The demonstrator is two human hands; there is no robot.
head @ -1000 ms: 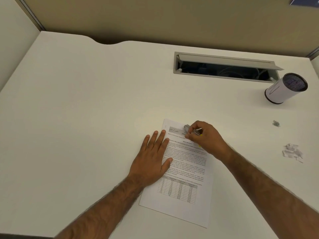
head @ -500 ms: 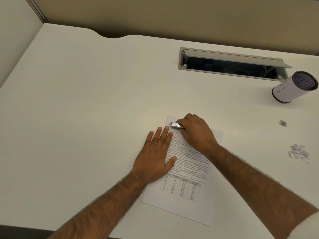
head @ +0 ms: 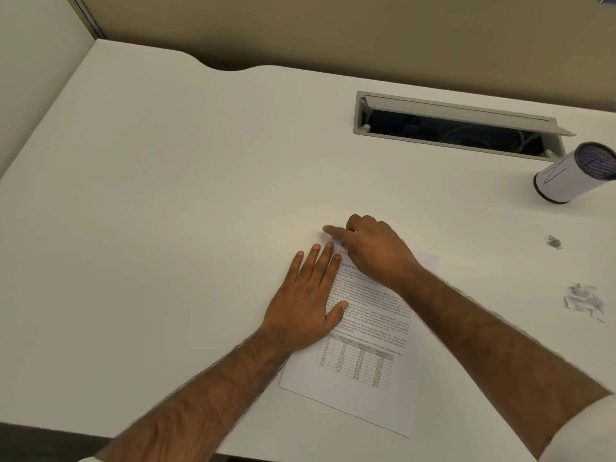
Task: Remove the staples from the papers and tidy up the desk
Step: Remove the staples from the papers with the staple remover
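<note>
White printed paper sheet [head: 363, 378] lies on white desk [head: 166, 228], unmoved. Left hand [head: 306, 301] stays flat on it, fingers straight. Right hand [head: 376, 251] has shifted to its top-left corner, forefinger extended. The silver metal tool is now hidden; grip cannot be determined.

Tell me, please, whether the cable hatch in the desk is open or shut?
Open: the hatch has its flap raised, and cables show in the dark space inside.
</note>
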